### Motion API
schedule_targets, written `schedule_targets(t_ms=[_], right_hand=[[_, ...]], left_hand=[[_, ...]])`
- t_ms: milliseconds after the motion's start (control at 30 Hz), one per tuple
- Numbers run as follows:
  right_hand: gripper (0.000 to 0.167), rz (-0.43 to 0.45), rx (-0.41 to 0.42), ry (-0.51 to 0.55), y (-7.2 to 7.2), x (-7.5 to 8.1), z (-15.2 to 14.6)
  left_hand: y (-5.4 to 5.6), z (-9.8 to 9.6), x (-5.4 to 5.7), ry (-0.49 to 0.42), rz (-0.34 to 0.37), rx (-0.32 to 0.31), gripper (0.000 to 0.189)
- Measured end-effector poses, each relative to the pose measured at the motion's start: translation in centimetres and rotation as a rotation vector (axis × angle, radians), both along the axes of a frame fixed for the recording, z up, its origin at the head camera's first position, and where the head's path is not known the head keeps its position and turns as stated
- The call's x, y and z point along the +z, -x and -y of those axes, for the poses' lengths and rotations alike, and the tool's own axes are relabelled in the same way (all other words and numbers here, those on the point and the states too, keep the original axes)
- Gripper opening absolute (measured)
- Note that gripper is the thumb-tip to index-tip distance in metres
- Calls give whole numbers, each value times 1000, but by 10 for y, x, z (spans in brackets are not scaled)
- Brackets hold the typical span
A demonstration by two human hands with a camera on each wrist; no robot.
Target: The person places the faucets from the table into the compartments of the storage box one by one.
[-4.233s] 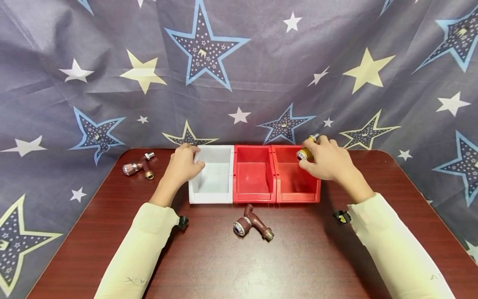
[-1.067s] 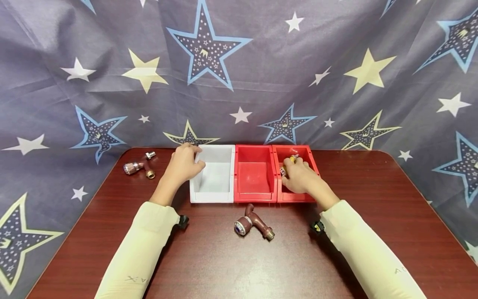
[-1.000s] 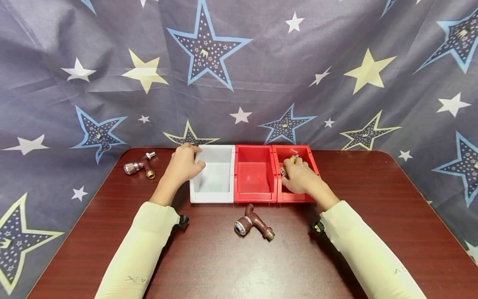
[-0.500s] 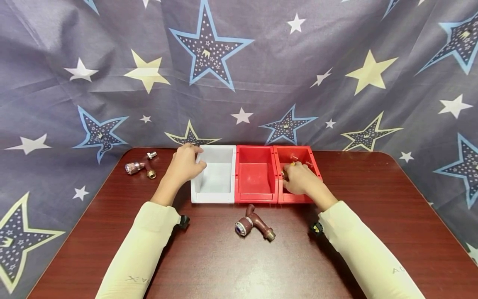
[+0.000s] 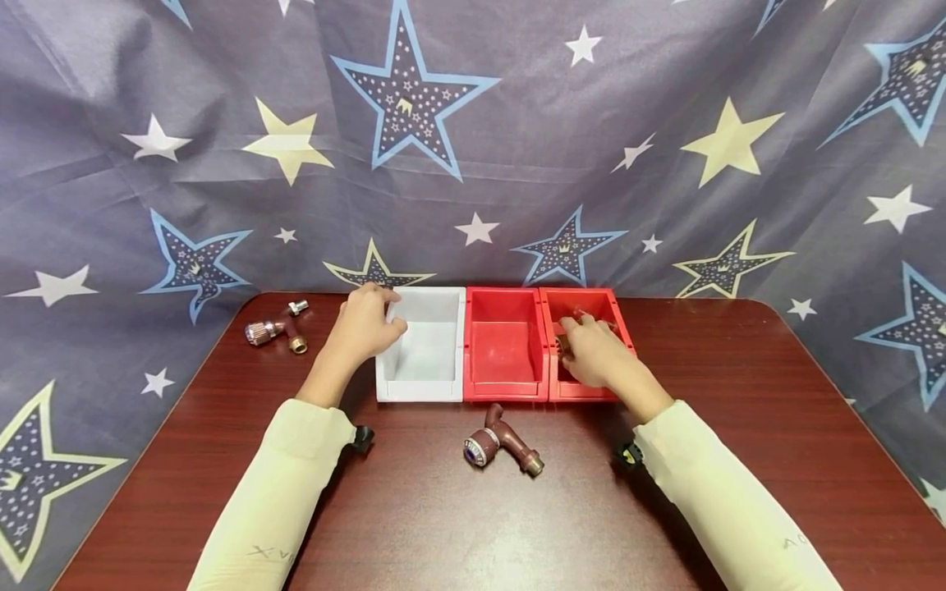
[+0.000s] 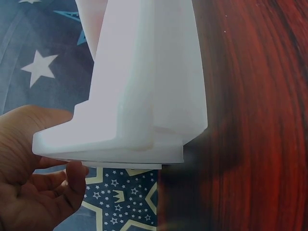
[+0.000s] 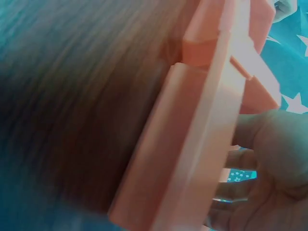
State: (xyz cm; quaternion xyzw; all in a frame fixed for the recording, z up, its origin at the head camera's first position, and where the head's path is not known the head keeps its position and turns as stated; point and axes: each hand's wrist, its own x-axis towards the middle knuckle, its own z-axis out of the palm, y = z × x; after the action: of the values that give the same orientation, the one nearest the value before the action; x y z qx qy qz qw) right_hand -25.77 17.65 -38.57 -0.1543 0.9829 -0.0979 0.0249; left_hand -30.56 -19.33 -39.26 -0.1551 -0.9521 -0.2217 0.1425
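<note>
Tabletop: reddish-brown, wood-grained; star-printed cloth hung behind.

Far left: 1 maroon tap with a ribbed silvery knob, lying near the back corner.

Next: left hand, clamped on the outer edge of 1 white bin. The head view hides most of its fingers; the left wrist view shows the thumb on 1 side of the bin's lip and bent fingers on the other.

Centre: 1 red bin, beside the white bin. In front of it, apart from the bins: a 2nd tap, also maroon, with a brass-coloured end at right.

Right: 1 orange-red bin, right hand reaching inside. The head view alone shows a brass-toned fitting in this bin by the fingers, mostly hidden. The right wrist view alone shows the bin's outer wall and gaps between the fingers, tips concealed; whether they hold the fitting cannot be told.
</note>
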Motion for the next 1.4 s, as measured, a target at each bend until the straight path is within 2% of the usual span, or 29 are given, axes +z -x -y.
schedule_targets(t_ms=[200, 433, 867, 1400], right_hand=[[47, -38, 19, 8, -4, 8, -2], [49, -127, 23, 20, -9, 15, -7], [47, -233, 9, 41, -24, 23, -2], [55, -281, 72, 21, -48, 28, 14]], left_hand=[[-1, 1, 0, -6, 2, -2, 45], [0, 1, -1, 0, 0, -1, 45], [-1, 0, 1, 0, 2, -2, 44], [0, 1, 1, -1, 3, 1, 44]])
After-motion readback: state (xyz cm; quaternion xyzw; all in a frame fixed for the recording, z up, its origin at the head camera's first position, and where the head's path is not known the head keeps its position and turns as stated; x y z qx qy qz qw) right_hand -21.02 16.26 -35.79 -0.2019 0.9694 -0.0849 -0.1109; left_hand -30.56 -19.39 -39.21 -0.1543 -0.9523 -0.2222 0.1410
